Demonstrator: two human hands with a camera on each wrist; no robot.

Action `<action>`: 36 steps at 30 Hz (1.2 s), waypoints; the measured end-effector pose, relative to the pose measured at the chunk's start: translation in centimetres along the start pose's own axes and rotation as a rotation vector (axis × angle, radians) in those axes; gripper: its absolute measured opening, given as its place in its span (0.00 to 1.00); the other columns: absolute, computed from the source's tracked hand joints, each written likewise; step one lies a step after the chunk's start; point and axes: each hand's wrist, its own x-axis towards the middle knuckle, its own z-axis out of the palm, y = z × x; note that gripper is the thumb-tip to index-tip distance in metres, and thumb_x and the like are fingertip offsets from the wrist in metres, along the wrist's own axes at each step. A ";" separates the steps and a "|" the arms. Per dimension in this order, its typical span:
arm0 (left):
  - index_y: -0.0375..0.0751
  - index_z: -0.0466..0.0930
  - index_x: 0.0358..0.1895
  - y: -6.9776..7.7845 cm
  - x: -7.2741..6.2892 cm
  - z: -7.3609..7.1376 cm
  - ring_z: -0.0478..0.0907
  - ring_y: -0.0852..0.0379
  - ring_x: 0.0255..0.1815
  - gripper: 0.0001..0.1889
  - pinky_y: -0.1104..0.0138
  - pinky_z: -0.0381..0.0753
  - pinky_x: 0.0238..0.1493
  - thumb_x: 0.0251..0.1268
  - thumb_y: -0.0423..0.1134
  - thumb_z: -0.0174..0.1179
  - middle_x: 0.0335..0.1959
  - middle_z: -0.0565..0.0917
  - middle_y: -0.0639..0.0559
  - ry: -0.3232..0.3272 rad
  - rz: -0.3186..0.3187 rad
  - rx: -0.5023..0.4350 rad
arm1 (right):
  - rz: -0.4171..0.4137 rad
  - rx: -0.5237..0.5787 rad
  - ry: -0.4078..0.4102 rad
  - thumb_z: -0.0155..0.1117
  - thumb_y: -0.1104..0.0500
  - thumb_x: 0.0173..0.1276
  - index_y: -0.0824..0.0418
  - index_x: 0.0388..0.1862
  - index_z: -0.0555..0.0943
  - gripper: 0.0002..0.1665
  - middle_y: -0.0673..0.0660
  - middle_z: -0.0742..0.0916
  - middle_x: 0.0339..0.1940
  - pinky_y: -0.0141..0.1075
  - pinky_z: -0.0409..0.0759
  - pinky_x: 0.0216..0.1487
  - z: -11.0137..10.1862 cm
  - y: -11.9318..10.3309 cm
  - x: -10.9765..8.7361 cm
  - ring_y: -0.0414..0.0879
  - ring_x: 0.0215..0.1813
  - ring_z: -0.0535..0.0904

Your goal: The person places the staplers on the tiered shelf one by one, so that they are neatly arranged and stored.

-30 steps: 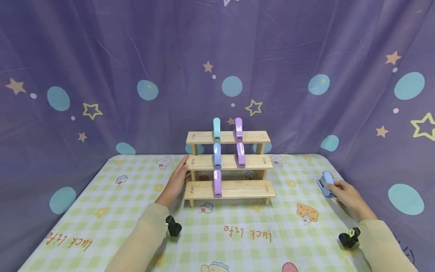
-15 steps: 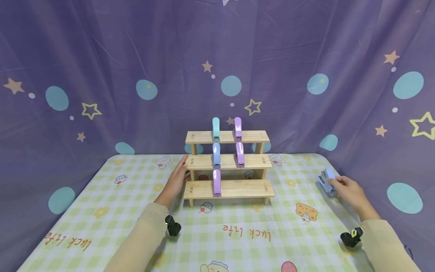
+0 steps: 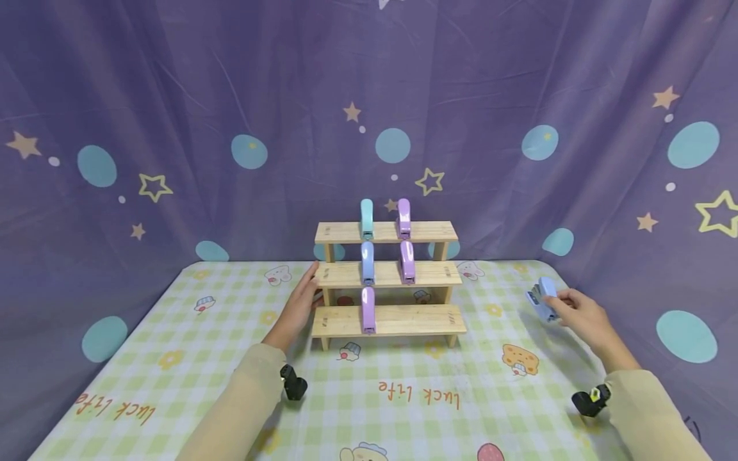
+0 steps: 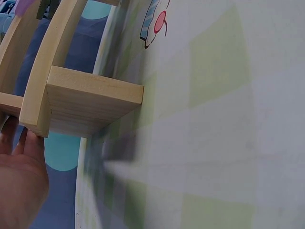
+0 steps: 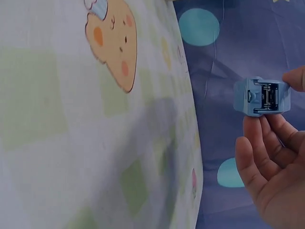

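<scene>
My left hand (image 3: 297, 308) is at the left end of a three-tier wooden display rack (image 3: 346, 274). In the left wrist view its fingers (image 4: 34, 143), fairly straight, touch the end of a shelf board; the thumb is hard to make out. At the right, my right hand (image 3: 585, 317) pinches a light blue stapler (image 3: 542, 301) between thumb and fingers, held above the table. The right wrist view shows the stapler (image 5: 262, 97) end-on. On the rack stand a teal stapler (image 3: 366, 219), a blue stapler (image 3: 368, 262) and several purple staplers (image 3: 368, 310).
A green-and-white checked cloth with cartoon prints covers the table (image 3: 426, 419). A purple curtain (image 3: 461, 89) with stars and dots hangs behind and at both sides. The bottom shelf (image 3: 418, 320) carries one stapler on its left half.
The light blue stapler has risen off the tablecloth in my right hand and shifted a little left and away from me. My left hand stays at the rack.
</scene>
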 end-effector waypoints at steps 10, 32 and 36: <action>0.58 0.39 0.83 -0.1 0.2 -0.1 0.52 0.42 0.78 0.29 0.48 0.57 0.76 0.85 0.49 0.33 0.82 0.47 0.46 -0.011 -0.010 -0.007 | -0.092 0.036 -0.039 0.57 0.41 0.76 0.65 0.52 0.75 0.27 0.61 0.85 0.45 0.41 0.83 0.42 0.8 -3.1 -0.2 0.49 0.40 0.83; 0.61 0.41 0.82 -1.2 0.6 -0.2 0.53 0.43 0.78 0.30 0.48 0.58 0.75 0.84 0.54 0.34 0.82 0.47 0.49 0.002 0.022 0.006 | -0.307 0.056 -0.180 0.65 0.45 0.73 0.58 0.40 0.73 0.19 0.52 0.83 0.28 0.37 0.75 0.31 4.0 -7.8 -1.0 0.46 0.29 0.79; 0.60 0.42 0.83 -1.1 0.6 -0.1 0.54 0.42 0.78 0.29 0.49 0.59 0.75 0.84 0.54 0.34 0.82 0.46 0.50 0.008 0.017 0.007 | -0.329 0.036 -0.198 0.66 0.43 0.72 0.55 0.38 0.73 0.18 0.49 0.83 0.25 0.38 0.76 0.31 5.2 -8.4 -0.9 0.46 0.27 0.78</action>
